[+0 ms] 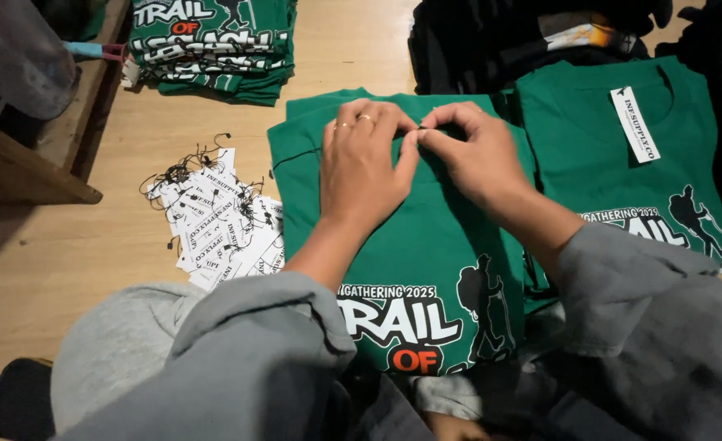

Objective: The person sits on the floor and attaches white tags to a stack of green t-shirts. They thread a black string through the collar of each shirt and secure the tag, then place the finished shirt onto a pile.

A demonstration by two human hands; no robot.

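Observation:
A folded green T-shirt (426, 237) with a white and orange print lies in front of me on the wooden floor. My left hand (365, 163), with rings on two fingers, and my right hand (471, 151) meet at its collar, fingertips pinched together on the fabric. Whatever small thing sits between the fingertips is hidden. Both arms wear grey sleeves.
A pile of white hang tags (218, 220) with black strings lies to the left. Another green T-shirt (622, 155) bearing a white tag (635, 122) lies to the right. A stack of folded green shirts (214, 45) sits at the back left, dark garments (508, 33) at the back.

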